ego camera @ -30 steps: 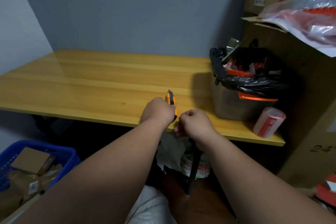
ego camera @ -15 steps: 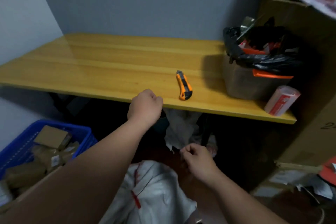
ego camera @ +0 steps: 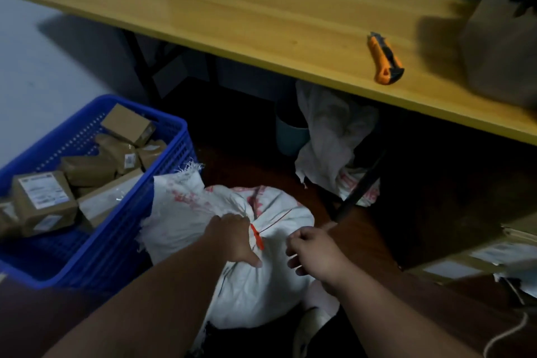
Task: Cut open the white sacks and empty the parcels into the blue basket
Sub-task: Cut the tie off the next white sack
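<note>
Your white sack (ego camera: 232,241) sits on the floor at lower centre, just beside the blue basket (ego camera: 162,183) at left, which already holds parcels (ego camera: 43,200). It looks like soft woven cloth, bulky and probably heavy, so take it by the gathered neck at the red tie (ego camera: 257,237). Your left hand (ego camera: 232,237) grips that neck; your right hand (ego camera: 315,251) is loosely curled near it, holding nothing I can see. Half a second ago both hands were higher, by the table (ego camera: 261,14) edge; the orange knife (ego camera: 385,59) lies there as it did then.
</note>
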